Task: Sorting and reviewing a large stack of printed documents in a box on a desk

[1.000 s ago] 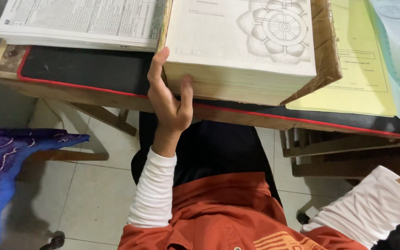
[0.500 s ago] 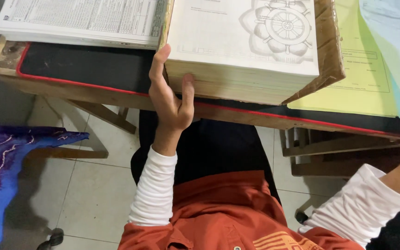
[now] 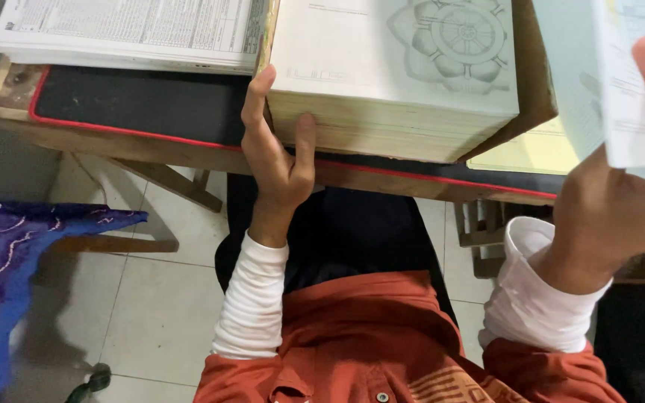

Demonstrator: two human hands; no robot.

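A: In the head view, where is the thick paper stack (image 3: 393,82) found?

B: On the surface (image 3: 136,112), at its near edge. The left hand (image 3: 278,160) is spread open against the stack's near left corner, thumb pressed to its side; nothing is clasped.

A: And the right hand (image 3: 621,201)?

B: To the right of the stack, pinched shut on a thin pale-blue sheet (image 3: 606,82). The sheet is judged light and floppy, best held at an edge; the stack heavy, best supported from beneath.
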